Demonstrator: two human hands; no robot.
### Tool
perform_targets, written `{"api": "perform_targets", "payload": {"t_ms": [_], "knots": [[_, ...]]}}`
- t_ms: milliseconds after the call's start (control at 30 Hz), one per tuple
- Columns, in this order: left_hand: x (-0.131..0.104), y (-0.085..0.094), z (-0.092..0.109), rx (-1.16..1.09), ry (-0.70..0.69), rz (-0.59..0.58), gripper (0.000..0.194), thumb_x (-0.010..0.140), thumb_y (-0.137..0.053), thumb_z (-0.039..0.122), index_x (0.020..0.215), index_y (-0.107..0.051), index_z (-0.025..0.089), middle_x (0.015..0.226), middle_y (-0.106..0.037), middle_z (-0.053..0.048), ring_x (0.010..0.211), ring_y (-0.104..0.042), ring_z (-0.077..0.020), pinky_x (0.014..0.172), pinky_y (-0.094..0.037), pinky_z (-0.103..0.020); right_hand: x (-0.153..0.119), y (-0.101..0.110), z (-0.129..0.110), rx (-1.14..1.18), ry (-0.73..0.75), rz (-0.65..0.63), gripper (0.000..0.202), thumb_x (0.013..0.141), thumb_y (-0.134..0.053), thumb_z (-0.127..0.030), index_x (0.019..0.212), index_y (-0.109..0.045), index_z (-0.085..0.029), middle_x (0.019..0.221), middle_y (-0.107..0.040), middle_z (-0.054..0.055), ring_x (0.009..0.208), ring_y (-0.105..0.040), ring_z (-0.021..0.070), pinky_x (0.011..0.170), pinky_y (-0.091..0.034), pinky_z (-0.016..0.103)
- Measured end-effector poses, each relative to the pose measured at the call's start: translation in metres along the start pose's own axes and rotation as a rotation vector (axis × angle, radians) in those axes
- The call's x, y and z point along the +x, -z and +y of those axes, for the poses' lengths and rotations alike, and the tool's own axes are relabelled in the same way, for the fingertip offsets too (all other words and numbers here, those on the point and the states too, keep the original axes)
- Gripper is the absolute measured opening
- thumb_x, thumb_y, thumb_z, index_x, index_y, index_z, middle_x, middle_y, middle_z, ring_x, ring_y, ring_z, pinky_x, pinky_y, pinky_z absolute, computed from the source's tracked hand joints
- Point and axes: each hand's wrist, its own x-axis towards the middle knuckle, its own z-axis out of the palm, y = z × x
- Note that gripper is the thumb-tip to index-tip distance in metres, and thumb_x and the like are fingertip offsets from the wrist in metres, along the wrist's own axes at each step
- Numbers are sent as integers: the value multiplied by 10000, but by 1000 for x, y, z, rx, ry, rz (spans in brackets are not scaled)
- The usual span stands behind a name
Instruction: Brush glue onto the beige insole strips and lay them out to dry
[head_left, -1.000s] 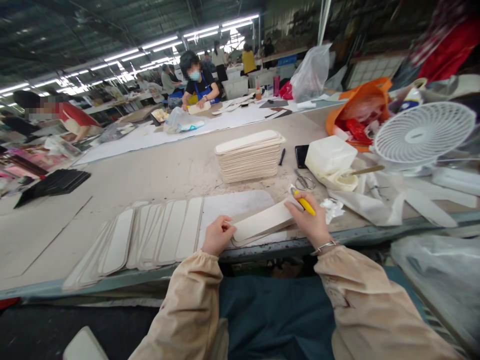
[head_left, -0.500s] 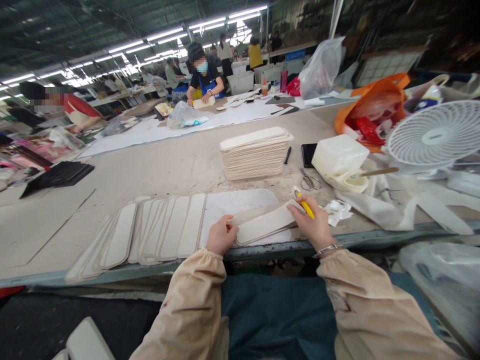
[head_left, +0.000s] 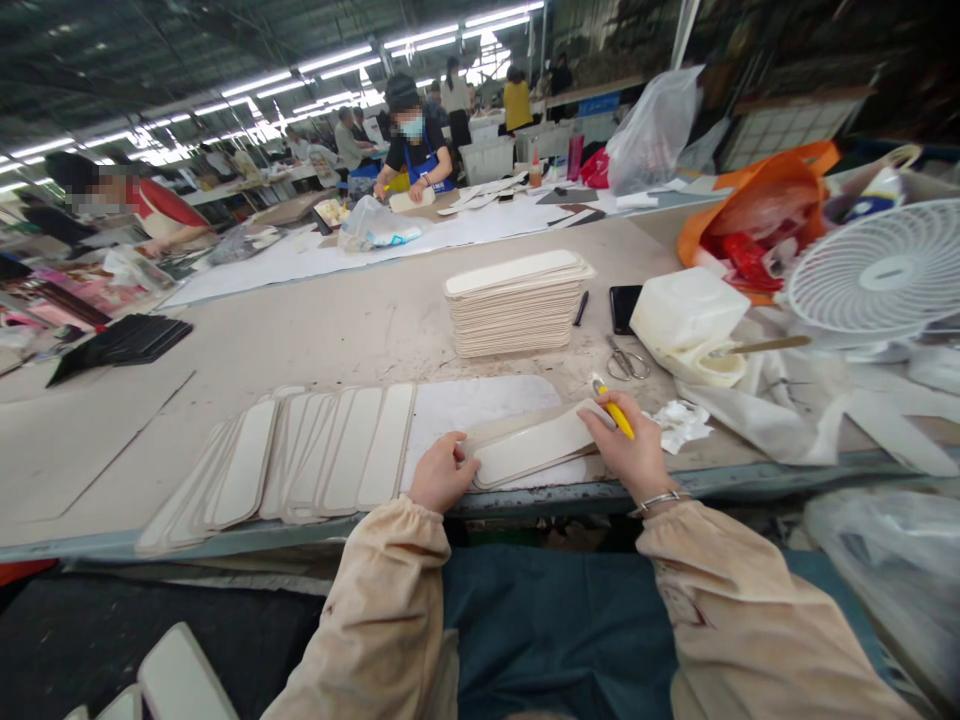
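A long white panel [head_left: 532, 448] with rounded corners lies slanted near the table's front edge, on top of another panel that shows at its edges. My left hand [head_left: 442, 472] is closed at its left end, thumb and fingers curled on the edge. My right hand [head_left: 634, 450] pinches the right end between thumb and fingers. That same hand also keeps hold of a slim yellow-handled tool [head_left: 618, 415], its small tip pointing up and away. Beneath the panels lies a pale sheet [head_left: 480, 400]. To the left, several similar panels [head_left: 346, 455] are fanned out in an overlapping row.
Behind my hands stands a tall stack of panels [head_left: 517, 310]. Scissors [head_left: 627, 362], a black phone [head_left: 624, 308], a white container [head_left: 688, 305], crumpled tissue [head_left: 682, 425] and a white fan [head_left: 885, 270] are on the right. Across the table works a person in a blue apron [head_left: 424, 170].
The view has shifted slightly, so the table things appear a little to the right. Both hands keep their hold on the panel with hardly any movement.
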Motion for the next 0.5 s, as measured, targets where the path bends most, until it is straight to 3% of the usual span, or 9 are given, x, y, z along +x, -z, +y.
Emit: {"api": "perform_targets", "payload": {"t_ms": [267,500], "knots": [[1,1,1,24,-5,-2,272,783,-644,231,1051,-618,192,812,-644,-6,710,-590,-153,701,-432,-273,-1,0,2,-47,-1,-15,274,809,-641,-469,985,-607,-262,858,-668,17,742,-625,216,711,-487,355],[1,1,2,14,14,-32,276,784,-631,242,1053,-623,183,778,-651,3,703,-596,-156,684,-419,-268,0,3,2,-119,26,-12,306,836,-601,-467,1031,-588,-231,883,-668,32,778,-634,222,742,-496,357]]}}
